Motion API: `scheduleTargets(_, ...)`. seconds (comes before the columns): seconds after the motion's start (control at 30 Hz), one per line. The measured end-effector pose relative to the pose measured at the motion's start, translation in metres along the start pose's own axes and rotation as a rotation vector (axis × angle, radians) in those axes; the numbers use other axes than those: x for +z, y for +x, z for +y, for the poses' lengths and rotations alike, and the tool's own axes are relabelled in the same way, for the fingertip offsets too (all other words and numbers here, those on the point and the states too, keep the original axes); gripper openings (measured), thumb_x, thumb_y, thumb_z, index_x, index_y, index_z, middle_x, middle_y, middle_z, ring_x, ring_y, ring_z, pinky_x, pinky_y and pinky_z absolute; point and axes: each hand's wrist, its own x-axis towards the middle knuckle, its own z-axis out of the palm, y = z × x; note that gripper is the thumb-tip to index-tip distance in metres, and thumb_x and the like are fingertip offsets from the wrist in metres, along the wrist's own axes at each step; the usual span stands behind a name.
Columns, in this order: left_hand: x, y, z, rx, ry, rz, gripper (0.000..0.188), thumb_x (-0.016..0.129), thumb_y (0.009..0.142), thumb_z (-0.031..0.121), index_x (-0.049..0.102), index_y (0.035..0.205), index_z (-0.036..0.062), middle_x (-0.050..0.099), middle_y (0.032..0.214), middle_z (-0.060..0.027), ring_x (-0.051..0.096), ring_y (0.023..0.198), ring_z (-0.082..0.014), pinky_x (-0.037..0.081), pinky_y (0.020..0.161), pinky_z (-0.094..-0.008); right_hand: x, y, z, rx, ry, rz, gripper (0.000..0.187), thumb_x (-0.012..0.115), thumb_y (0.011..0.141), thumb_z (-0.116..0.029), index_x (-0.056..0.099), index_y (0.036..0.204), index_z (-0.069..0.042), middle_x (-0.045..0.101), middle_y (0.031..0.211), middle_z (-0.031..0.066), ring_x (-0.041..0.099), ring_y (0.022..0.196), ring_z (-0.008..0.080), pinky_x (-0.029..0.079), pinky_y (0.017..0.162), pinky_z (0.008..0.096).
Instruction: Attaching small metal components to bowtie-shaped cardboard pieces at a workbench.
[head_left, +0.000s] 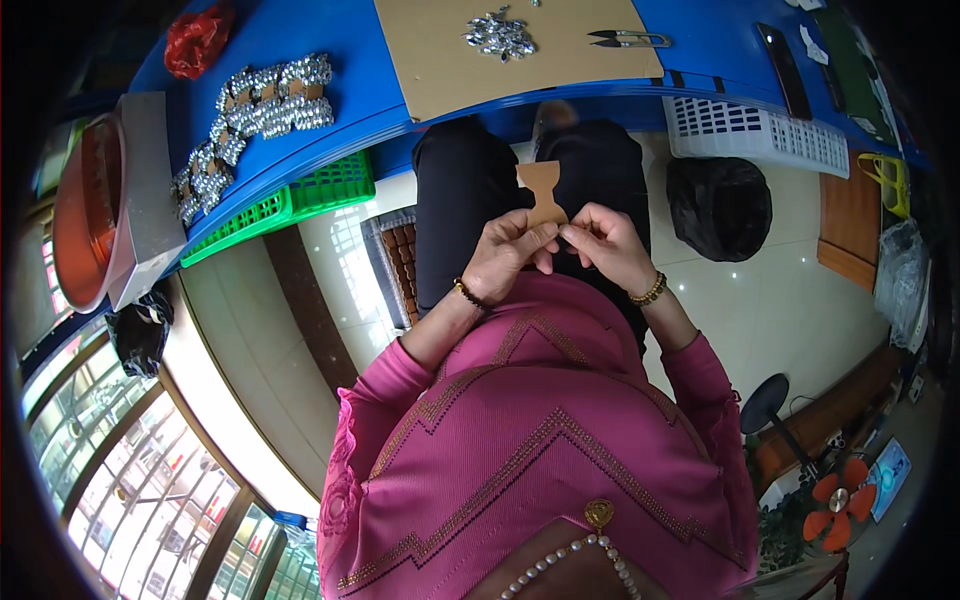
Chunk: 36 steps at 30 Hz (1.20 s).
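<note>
Over my lap, my left hand pinches the lower end of a small tan cardboard piece with a narrowed waist. The card stands up from between thumb and fingers. My right hand is closed in a pinch beside it, its fingertips almost touching those of the left. Whatever the right fingertips hold is too small to make out. On the blue table ahead, a brown cardboard sheet bears a pile of shiny silver beads and a pair of thread snips.
Several cards wrapped in silver beads lie on the table's left, near a red plastic bag. A dark phone lies at right. Below the table edge are a green basket, a white basket and a black-lined bin.
</note>
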Motion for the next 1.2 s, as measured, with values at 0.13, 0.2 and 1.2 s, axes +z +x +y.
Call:
scheduleTargets(0.13, -0.006, 0.001, 0.005, -0.097, -0.124, -0.081, 0.016, 0.057, 0.083, 0.01, 0.057, 0.096, 0.001, 0.059, 0.073, -0.0049, 0.056, 0.055, -0.0127, 0.048, 0.053, -0.0221, 0.0, -0.002, -0.003, 0.041, 0.0, -0.004, 0.013, 0.056, 0.083, -0.009, 0.052, 0.074, -0.003, 0.051, 0.062, -0.0013, 0.045, 0.049, 0.0022, 0.035, 0.043, 0.016)
scheduleTargets(0.2, -0.006, 0.001, 0.004, -0.128, -0.151, -0.109, 0.016, 0.058, 0.083, 0.009, 0.057, 0.096, 0.0009, 0.059, 0.073, -0.0051, 0.057, 0.055, -0.0132, 0.048, 0.053, -0.0223, 0.0, -0.002, -0.002, 0.053, 0.001, -0.006, 0.013, 0.056, 0.083, -0.009, 0.052, 0.073, -0.003, 0.051, 0.062, -0.0013, 0.045, 0.049, 0.0021, 0.035, 0.043, 0.016)
scheduleTargets(1.2, 0.009, -0.012, 0.026, 0.68, 0.657, -0.163, 0.015, 0.059, 0.08, 0.004, 0.057, 0.093, -0.0028, 0.061, 0.086, -0.0117, 0.06, 0.072, -0.0176, 0.049, 0.067, -0.0266, -0.001, -0.004, -0.006, 0.085, 0.294, 0.138, 0.006, 0.052, 0.085, -0.011, 0.051, 0.084, -0.005, 0.05, 0.063, -0.0011, 0.048, 0.054, 0.0042, 0.041, 0.048, 0.0193)
